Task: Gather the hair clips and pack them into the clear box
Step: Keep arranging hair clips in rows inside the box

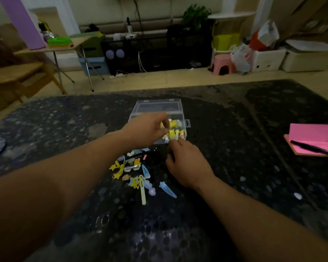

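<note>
Two bare forearms reach in from six o'clock across the dark speckled desk (235,129). Loose hair clips (136,173), blue, yellow and pale, lie in a heap near the desk's middle, between the wrists. At twelve o'clock from the heap sits the clear box (184,118), its lid (157,106) open and tipped back, with yellow clips already inside. The left hand (146,129) hangs over the box, fingers (164,120) curled down; whether they pinch a clip I cannot tell. The right hand (186,165) rests at the box's near edge, fingers curled under, their hold hidden. A pink notepad (311,137) with a pen (314,148) lies at three o'clock.
</note>
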Demonstrator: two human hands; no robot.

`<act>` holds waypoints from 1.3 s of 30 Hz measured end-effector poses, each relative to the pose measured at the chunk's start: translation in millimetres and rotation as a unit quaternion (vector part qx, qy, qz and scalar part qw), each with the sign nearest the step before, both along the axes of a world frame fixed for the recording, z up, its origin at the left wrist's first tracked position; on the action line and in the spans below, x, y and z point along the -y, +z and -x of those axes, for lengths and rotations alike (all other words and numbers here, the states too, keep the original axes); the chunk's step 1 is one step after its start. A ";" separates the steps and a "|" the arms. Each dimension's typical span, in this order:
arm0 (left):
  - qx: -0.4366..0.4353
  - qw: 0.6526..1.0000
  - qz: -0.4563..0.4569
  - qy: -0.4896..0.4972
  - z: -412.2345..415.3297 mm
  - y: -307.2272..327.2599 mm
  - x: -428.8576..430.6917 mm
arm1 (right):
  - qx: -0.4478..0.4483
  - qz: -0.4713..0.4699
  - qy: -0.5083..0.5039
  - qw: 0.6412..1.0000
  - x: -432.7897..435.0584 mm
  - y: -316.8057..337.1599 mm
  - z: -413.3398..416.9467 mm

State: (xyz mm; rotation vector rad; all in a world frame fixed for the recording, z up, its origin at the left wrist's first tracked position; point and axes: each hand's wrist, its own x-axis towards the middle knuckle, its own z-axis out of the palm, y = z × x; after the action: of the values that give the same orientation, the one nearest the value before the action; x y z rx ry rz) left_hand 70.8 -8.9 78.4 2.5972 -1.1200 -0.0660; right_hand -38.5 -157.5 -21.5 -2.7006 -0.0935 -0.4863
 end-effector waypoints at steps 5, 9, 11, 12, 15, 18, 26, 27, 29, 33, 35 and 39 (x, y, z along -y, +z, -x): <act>-0.021 1.000 0.004 -0.016 52.7 -12.8 -31.0 | -0.011 -0.006 -0.006 1.000 0.4 1.0 -1.9; -0.068 0.994 -0.047 -0.072 82.3 -15.4 -44.3 | -0.016 -0.006 -0.005 1.000 0.0 1.6 -2.4; -0.047 0.990 -0.090 -0.102 90.7 -19.1 -46.8 | -0.018 -0.005 -0.009 1.000 -1.0 2.6 -1.9; -0.032 0.987 -0.110 -0.115 93.7 -22.4 -46.5 | -0.017 -0.001 -0.012 1.000 -1.1 3.0 -1.5; -0.011 0.984 -0.123 -0.125 98.3 -30.9 -43.3 | -0.012 0.007 -0.013 1.000 -0.9 2.3 -0.7; -0.025 0.986 -0.114 -0.118 99.4 -31.5 -40.8 | -0.013 0.002 -0.011 1.000 -0.9 3.3 -0.4; -0.028 0.998 0.050 -0.014 71.6 -13.5 -37.7 | -0.008 -0.010 0.004 1.000 0.8 0.0 0.1; -0.028 0.998 0.063 0.005 62.3 -9.4 -36.5 | -0.007 -0.008 0.001 1.000 0.8 -0.2 0.1; -0.016 0.995 0.087 0.038 43.0 -1.3 -32.4 | -0.002 -0.007 -0.004 1.000 0.6 0.2 -0.6; 0.004 0.991 0.107 0.086 3.8 6.6 -20.1 | -0.007 0.006 -0.006 1.000 0.3 -2.2 -0.9; 0.002 0.994 0.065 0.092 -11.8 3.0 -13.2 | -0.005 0.013 -0.006 1.000 1.2 -3.8 -1.4; -0.007 0.996 0.006 0.087 -28.6 -6.0 -2.6 | -0.012 0.010 -0.006 1.000 1.0 -3.6 -1.4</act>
State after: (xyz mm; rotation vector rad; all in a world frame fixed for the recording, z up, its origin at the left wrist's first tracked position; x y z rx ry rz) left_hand 99.4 -6.3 72.4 2.6677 -0.8814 -0.0369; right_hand -37.1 -158.6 -25.1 -2.7266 -0.0761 -0.4586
